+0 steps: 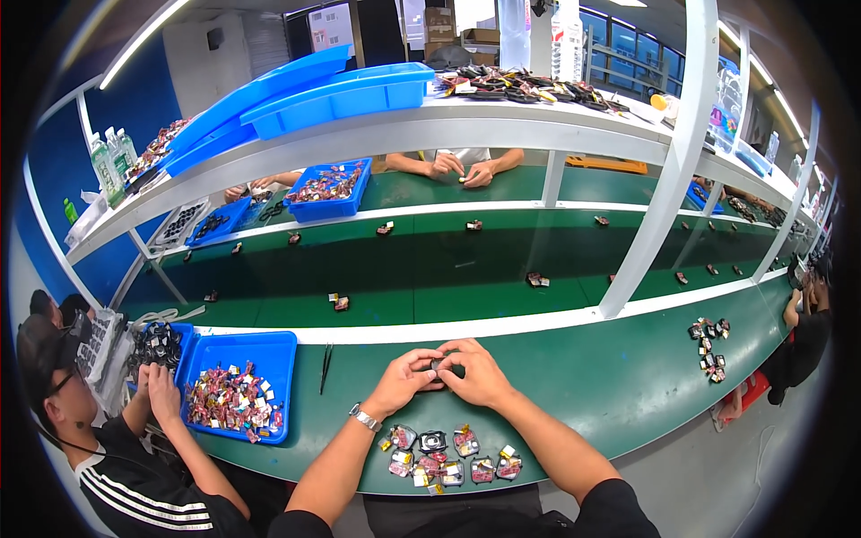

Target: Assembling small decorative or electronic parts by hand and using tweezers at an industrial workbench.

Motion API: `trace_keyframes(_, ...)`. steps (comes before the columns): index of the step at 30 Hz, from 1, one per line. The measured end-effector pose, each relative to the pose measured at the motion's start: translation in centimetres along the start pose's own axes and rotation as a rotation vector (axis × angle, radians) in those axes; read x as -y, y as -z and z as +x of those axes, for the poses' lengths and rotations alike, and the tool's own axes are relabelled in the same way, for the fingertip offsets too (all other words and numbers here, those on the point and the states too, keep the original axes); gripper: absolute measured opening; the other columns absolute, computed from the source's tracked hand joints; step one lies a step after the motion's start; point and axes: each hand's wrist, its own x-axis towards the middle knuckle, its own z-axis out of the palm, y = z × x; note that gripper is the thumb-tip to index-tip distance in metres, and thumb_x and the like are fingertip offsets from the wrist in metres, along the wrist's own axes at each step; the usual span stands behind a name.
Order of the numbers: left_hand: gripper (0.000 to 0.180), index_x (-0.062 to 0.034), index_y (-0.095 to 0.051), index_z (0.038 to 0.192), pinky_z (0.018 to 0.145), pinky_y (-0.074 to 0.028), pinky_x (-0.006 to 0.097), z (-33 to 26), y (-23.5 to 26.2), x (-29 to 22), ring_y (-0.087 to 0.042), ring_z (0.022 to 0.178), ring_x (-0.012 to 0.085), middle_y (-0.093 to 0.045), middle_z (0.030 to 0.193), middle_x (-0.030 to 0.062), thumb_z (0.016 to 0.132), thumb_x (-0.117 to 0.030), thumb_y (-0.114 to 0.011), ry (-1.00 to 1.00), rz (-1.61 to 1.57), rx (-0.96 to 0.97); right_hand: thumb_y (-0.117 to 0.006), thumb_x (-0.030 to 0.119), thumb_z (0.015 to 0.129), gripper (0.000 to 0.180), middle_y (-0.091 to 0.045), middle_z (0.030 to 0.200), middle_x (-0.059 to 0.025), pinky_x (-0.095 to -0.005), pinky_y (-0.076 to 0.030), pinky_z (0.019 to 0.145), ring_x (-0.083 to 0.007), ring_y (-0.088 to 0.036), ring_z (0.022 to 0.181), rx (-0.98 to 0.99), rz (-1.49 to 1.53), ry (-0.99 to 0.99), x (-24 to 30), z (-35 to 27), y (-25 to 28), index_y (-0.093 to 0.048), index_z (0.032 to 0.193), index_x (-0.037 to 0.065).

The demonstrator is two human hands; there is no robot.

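Over the smooth green bench (610, 381), a small dark rounded part (437, 364) in a two-sided pinch

Head view: near the middle of the bench, the part sits between the fingertips of the bare left hand (408, 381) and the bare right hand (477, 374). Both sets of fingers bend inward and pinch it from opposite sides. It is probably light and stiff, perhaps smooth enough to slip; any fine wiring on it would be the fragile portion. Its outer rim seems the safest hold.

With the hands as the clock's centre, slim black tweezers (326, 368) lie at nine o'clock; farther out that way stands a blue plastic tray (287, 381) heaped with red, white and yellow electronic pieces (235, 399). Dark-framed modules with red and silvery faces (482, 470) lie at six o'clock.

Fingers cover most of the part, so its full outline, underside and material cannot be made out. Single pieces in the tray merge into one heap, and the lower edge cuts off the wearer's body.
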Motion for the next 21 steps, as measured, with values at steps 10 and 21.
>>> trace_keyframes(10, 0.03, 0.0007, -0.048, 0.128, 0.094, -0.055, 0.035, 0.3, 0.1, 1.2, -0.06, 0.111, 0.0191, -0.058, 0.122, 0.0114, 0.098, -0.003, -0.049, 0.0, -0.093, -0.025, -0.068, 0.012, 0.078, 0.009, -0.062, 0.115, -0.0103, -0.0383, -0.047, 0.095, -0.029, -0.055, 0.113, -0.041, -0.015, 0.089, 0.5, -0.5, 0.1, -0.07, 0.085, 0.006)
trace_keyframes(21, 0.029, -0.0006, -0.048, 0.127, 0.095, -0.053, 0.036, 0.4, 0.1, 1.1, -0.06, 0.111, 0.019, -0.06, 0.12, 0.011, 0.098, -0.008, -0.05, -0.019, -0.141, -0.042, -0.068, 0.01, 0.079, 0.009, -0.061, 0.115, -0.0094, -0.0372, -0.048, 0.091, -0.0284, -0.056, 0.111, -0.138, -0.047, 0.092, 0.3, -0.6, -1.0, -0.069, 0.087, 0.007)
